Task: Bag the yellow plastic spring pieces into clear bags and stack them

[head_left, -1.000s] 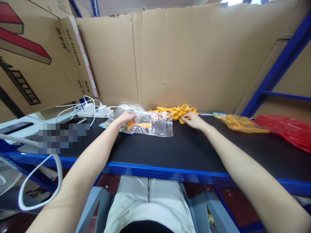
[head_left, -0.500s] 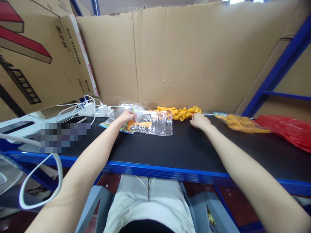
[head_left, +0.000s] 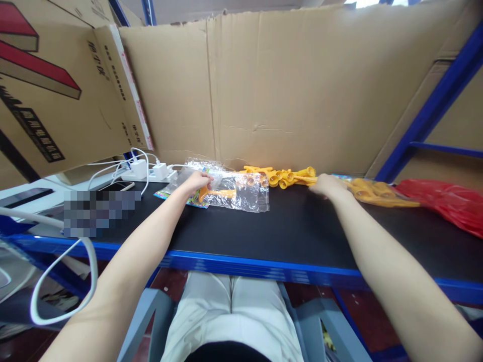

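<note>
My left hand [head_left: 196, 182] rests on a clear plastic bag [head_left: 241, 193] lying on the black tabletop [head_left: 271, 226], pinching its left end; an orange toy piece [head_left: 219, 192] lies inside the bag. A colourful card [head_left: 166, 195] pokes out under the bag. My right hand [head_left: 329, 186] lies to the right of a pile of orange plastic toy pieces [head_left: 281, 176] and grips the thin end of one of them. Just beyond that hand lies a filled bag of orange toys [head_left: 373, 192].
A red plastic bag [head_left: 445, 203] lies at the far right. A white power strip with chargers and cables [head_left: 147, 171] and a phone [head_left: 115, 186] sit at the left. Cardboard sheets [head_left: 287, 90] wall the back; a blue shelf post [head_left: 433, 105] rises at right.
My right hand has slid rightward from the orange pile toward the filled bag, drawing an orange piece with it. The left hand has stayed on the clear bag.
</note>
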A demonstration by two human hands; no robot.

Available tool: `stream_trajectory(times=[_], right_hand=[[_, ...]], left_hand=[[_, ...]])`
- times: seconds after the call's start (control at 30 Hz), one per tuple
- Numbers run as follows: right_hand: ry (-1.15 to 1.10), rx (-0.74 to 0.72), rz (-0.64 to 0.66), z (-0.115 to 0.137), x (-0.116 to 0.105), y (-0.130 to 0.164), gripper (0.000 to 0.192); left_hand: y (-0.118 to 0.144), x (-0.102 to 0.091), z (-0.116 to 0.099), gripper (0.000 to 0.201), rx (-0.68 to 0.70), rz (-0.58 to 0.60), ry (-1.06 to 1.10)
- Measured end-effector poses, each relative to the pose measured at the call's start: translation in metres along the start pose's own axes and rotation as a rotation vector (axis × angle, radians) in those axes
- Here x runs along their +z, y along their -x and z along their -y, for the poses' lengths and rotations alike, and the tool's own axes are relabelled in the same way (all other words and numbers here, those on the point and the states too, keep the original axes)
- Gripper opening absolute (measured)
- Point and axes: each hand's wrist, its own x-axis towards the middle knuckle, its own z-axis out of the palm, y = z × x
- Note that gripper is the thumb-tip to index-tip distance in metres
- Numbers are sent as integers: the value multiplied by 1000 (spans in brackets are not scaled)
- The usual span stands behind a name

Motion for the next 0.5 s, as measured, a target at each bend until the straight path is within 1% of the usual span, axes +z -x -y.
stream_trajectory(times=[0.13, 0.23, 0.33, 0.5], right_hand=[[-132, 6, -253, -3, -6, -2, 39], [-242, 13, -400, -3, -8, 0, 45], [-316, -4, -493, -1, -10, 5, 48], [-435, -48, -625, 2, -14, 9, 44]], left_hand=[[2, 0, -2, 36, 3, -6, -5], [3, 0, -3, 36, -8, -7, 10], [4, 0, -4, 35, -20, -4, 19], [2, 0, -3, 38, -28, 9, 25]])
